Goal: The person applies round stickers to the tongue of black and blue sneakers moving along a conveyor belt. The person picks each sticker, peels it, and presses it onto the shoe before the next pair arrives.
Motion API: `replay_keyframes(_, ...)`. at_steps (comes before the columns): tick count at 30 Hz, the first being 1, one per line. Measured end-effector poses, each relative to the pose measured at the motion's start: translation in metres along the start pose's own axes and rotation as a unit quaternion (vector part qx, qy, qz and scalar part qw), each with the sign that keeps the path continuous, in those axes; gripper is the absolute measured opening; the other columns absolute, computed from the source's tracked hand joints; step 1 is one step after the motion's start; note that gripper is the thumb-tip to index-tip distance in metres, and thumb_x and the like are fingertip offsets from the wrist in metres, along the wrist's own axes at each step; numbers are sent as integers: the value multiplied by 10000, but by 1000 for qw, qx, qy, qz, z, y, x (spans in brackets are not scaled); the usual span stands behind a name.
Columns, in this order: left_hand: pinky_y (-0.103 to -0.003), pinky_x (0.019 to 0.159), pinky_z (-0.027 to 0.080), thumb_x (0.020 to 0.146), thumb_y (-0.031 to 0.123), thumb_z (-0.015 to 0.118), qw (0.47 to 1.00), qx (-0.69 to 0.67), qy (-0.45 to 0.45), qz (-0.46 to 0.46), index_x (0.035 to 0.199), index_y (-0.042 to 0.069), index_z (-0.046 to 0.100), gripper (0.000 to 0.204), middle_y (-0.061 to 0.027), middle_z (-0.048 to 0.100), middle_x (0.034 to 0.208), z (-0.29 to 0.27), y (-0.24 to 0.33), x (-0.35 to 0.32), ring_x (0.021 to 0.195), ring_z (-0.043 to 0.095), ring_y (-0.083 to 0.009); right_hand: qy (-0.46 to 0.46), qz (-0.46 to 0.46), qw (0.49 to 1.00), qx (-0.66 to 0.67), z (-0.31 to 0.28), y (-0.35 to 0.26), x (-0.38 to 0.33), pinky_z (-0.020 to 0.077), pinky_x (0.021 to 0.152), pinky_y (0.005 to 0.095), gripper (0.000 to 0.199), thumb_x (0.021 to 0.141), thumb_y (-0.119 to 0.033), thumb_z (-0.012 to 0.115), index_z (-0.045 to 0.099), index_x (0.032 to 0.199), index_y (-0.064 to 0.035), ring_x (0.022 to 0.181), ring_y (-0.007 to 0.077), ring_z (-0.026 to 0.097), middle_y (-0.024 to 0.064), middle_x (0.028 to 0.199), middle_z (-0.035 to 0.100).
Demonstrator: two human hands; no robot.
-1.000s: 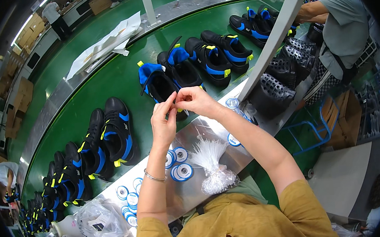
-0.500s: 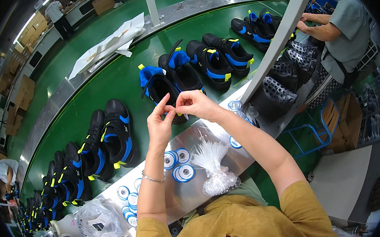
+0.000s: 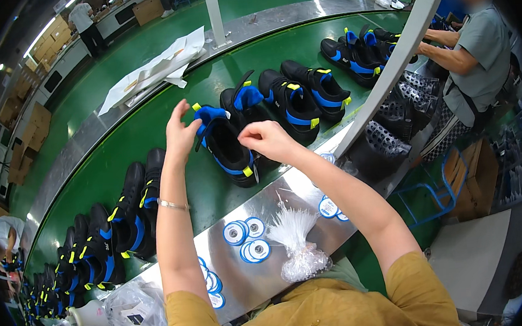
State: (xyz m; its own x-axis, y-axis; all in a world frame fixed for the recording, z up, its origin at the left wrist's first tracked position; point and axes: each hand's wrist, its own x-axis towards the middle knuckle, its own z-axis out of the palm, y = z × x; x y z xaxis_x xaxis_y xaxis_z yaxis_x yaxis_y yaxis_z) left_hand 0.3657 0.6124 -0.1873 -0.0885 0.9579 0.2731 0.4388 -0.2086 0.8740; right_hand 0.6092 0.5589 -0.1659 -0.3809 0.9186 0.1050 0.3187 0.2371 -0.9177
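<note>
My left hand [image 3: 181,133] is raised with fingers spread, just left of the blue tongue of a black and blue shoe [image 3: 225,144] on the green conveyor belt [image 3: 163,109]. My right hand [image 3: 265,139] hovers over the same shoe's heel side with fingertips pinched together; I cannot make out anything between them. On the metal ledge [image 3: 271,274] below my arms lie a clear bag of thin white plastic ties [image 3: 296,244] and several round blue and white tags [image 3: 243,234].
Rows of matching shoes run along the belt to the left [image 3: 103,239] and right [image 3: 304,94]. A white slanted post [image 3: 389,68] crosses at right, with a co-worker [image 3: 478,51] behind it. White paper sheets [image 3: 153,67] lie at the belt's far edge. A crumpled plastic bag [image 3: 131,311] sits lower left.
My hands were pinched together above the shoe; now they have parted. The left hand has opened and moved left and up, and the right has stayed near the shoe.
</note>
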Motion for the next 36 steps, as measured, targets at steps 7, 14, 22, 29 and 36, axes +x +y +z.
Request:
replay_keyframes(7, -270, 672, 478, 686, -69, 633, 992, -21, -97, -84, 1139, -10, 617, 457, -64, 635, 877, 24, 7, 3, 770, 584, -136, 96, -136, 927, -337, 34, 16, 50, 534, 710, 421, 72, 806, -100, 588, 588, 866, -60, 854, 309, 620, 128, 892, 582)
replay_keyframes(14, -257, 783, 470, 697, -65, 615, 988, -25, -145, -56, 1087, -2, 630, 395, -42, 631, 936, -1, 10, -17, 853, 572, -133, 74, -185, 899, -389, 61, 9, 47, 537, 670, 427, 96, 801, -92, 570, 577, 895, -73, 805, 311, 642, 135, 851, 599)
replay_keyframes(22, -304, 935, 404, 549, -202, 454, 967, 57, -236, 78, 867, 12, 691, 451, -79, 570, 957, -21, 15, -43, 1033, 535, -270, 139, 81, 981, -113, 50, 22, 55, 480, 730, 519, 131, 795, -127, 559, 550, 789, 4, 817, 449, 612, 250, 800, 630)
replay_keyframes(29, -348, 929, 450, 635, -156, 490, 979, 119, -112, 119, 968, 18, 649, 407, -133, 617, 1057, 3, 14, -55, 1037, 581, -333, 131, -45, 977, -162, 58, 20, 50, 491, 709, 497, 83, 809, -93, 583, 557, 836, -19, 811, 413, 613, 209, 829, 619)
replay_keyframes(36, -404, 914, 451, 740, 122, 759, 973, -60, 188, -118, 1180, -32, 462, 552, -193, 534, 1123, 39, -11, -101, 1046, 555, -331, 49, -213, 954, -207, 73, -11, 35, 514, 746, 430, 282, 729, -40, 608, 572, 1007, -69, 907, 329, 611, 123, 931, 607)
